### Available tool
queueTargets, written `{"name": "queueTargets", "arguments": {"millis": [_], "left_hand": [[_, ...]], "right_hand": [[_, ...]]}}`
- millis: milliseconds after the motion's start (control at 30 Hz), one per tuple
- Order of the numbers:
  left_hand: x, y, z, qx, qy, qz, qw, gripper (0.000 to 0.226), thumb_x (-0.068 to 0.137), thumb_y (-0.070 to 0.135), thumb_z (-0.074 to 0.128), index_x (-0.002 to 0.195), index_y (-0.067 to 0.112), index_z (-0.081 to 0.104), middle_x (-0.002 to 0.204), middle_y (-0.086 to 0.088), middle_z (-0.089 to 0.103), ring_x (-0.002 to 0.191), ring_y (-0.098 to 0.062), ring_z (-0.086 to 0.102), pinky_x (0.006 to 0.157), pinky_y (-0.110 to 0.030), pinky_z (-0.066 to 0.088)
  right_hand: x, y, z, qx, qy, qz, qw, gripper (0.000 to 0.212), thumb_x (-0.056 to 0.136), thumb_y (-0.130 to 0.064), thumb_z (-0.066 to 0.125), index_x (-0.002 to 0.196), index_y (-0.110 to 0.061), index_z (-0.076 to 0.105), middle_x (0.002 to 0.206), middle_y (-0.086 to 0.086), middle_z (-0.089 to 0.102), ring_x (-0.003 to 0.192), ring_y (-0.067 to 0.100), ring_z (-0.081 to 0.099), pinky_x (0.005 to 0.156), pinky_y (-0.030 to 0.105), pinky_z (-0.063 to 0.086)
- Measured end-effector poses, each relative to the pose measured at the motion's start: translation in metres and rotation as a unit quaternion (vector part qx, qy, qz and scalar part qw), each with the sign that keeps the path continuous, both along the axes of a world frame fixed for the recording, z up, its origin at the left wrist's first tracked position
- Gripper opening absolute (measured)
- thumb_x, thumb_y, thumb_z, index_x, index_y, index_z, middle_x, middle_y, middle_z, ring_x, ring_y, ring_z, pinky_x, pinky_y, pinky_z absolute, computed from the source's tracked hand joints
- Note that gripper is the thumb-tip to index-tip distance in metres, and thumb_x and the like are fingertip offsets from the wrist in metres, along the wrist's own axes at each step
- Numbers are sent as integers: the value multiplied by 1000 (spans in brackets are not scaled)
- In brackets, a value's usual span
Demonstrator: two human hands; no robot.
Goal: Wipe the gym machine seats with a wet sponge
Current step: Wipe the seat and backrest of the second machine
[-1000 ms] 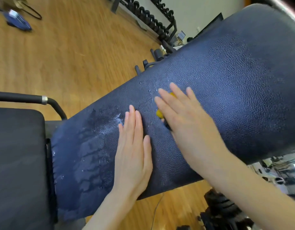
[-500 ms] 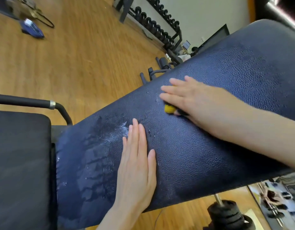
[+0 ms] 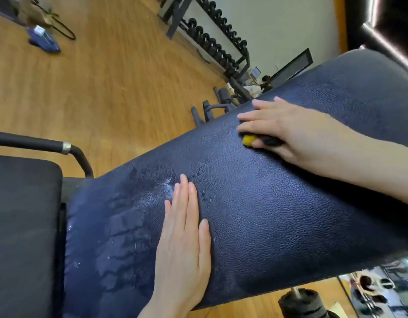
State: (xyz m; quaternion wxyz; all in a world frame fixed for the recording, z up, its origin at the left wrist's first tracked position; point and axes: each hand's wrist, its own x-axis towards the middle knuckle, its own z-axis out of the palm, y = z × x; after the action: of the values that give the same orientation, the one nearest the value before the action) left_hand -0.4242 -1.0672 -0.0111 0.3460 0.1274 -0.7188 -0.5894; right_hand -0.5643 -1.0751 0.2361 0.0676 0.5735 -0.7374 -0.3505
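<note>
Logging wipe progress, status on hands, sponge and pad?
Left hand flat on pad. Right hand presses yellow sponge near pad's far edge. Wet streaks at the seat-side end. Nothing blocking.

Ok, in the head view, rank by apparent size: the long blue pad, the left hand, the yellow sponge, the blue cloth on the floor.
1. Long blue pad
2. Left hand
3. Blue cloth, far away, so truly bigger than it looks
4. Yellow sponge, mostly hidden under the right hand
</note>
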Motion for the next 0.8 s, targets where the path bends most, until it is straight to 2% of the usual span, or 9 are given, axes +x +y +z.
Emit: {"name": "queueTargets", "arguments": {"millis": [67,133,200,300,433,533,600,667,800], "left_hand": [[0,0,-1,2,9,-3,1000,57,104,27,25,158,12,15,168,0,8,154,-14,8,122,-24,1],[-1,0,-1,1,12,-9,1000,58,103,27,25,158,10,17,168,0,9,154,-16,10,122,-24,1],[-3,-1,-2,-2,12,-9,1000,58,104,29,24,158,9,18,168,0,9,153,-16,11,122,-24,2],[-5,0,-3,2,8,3,1000,57,104,29,23,158,10,19,167,1,10,153,-15,11,122,-24,2],[-5,2,-6,-3,12,4,1000,57,103,26,25,157,8,22,167,0,12,153,-16,12,122,-25,3],[-6,0,-7,-11,12,2,1000,57,102,26,27,157,8,23,167,0,12,153,-17,15,122,-25,4],[-7,0,-8,-11,13,11,1000,57,103,26,26,157,10,22,167,1,11,153,-16,15,122,-25,4],[-7,1,-8,-16,11,10,1000,56,105,31,23,158,11,21,167,1,11,153,-16,14,122,-25,4],[-7,-1,-7,-19,7,-4,1000,57,107,38,13,158,12,18,167,0,10,153,-17,14,121,-24,3]], "right_hand": [[-6,-24,-37,32,-13,13,999,29,93,-15,57,121,-9,63,129,12,59,123,38,48,103,56,36],[-8,-39,-59,68,-26,-21,997,39,98,-20,52,137,-16,51,144,3,46,135,28,35,111,49,28],[-11,-33,-31,82,-57,-45,994,45,99,-34,42,143,-23,44,150,-4,40,139,26,32,111,50,30],[-21,-29,13,53,-56,-52,996,56,92,-50,34,137,-23,52,143,-2,49,134,30,43,113,51,26],[-32,-59,-39,36,-78,-88,992,37,98,-31,50,134,-26,55,133,1,56,123,26,50,103,40,38],[-29,-78,-34,91,-103,-160,977,46,99,-36,49,144,-29,42,142,0,50,131,22,44,104,29,33],[-33,-87,-5,128,-81,-212,965,55,97,-42,50,147,-28,36,147,2,45,134,22,41,110,30,30],[-34,-94,2,153,-47,-220,962,50,94,-46,52,139,-25,48,137,5,54,124,24,50,106,37,37],[-29,-114,-74,171,-116,-200,958,39,96,-41,53,123,-12,59,122,8,63,111,26,56,97,38,43]]}}
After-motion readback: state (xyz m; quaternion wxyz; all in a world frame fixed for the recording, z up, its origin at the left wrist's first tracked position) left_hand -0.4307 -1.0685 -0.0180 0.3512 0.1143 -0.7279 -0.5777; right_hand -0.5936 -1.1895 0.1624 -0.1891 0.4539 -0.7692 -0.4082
